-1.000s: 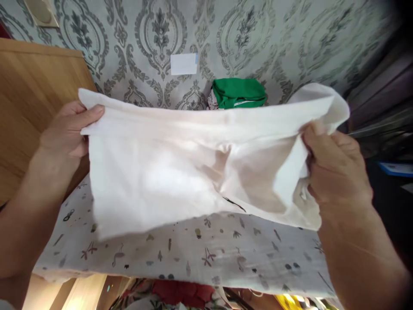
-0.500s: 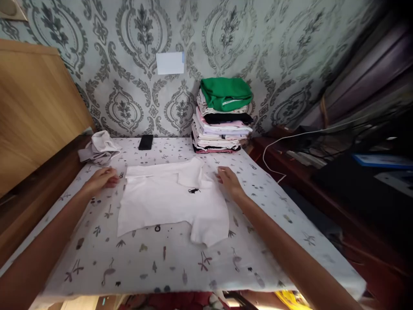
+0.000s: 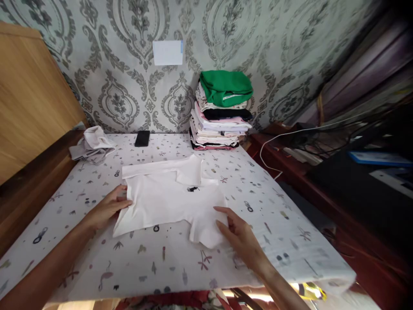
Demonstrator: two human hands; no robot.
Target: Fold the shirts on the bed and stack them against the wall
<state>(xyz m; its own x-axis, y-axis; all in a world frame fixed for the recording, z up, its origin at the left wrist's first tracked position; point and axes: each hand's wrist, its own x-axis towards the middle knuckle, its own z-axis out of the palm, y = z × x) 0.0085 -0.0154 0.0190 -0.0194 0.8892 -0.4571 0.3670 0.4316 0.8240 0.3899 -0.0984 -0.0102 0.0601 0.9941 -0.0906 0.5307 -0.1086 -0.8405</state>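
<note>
A white polo shirt (image 3: 158, 198) with a small dark horse-and-rider emblem lies on the patterned cloth. One long side is folded in, and the collar and a sleeve point to the right. My left hand (image 3: 108, 207) pinches the shirt's left edge, thumb on top and the other fingertips partly hidden by the fabric. At the opposite end, my right hand (image 3: 240, 234) rests over the sleeve side. Its thumb and index finger are apart on the fabric, and its other fingers are partly hidden.
A stack of folded clothes (image 3: 219, 125) topped by a green garment (image 3: 226, 88) stands against the wall. A black phone (image 3: 142, 138) and a crumpled greyish cloth (image 3: 93, 144) lie at the back left. A white cable (image 3: 263, 150) runs along the right side.
Both hands have come nearer and onto the shirt: the left now grips its left edge, the right has moved down to the sleeve side. The view has shifted slightly.
</note>
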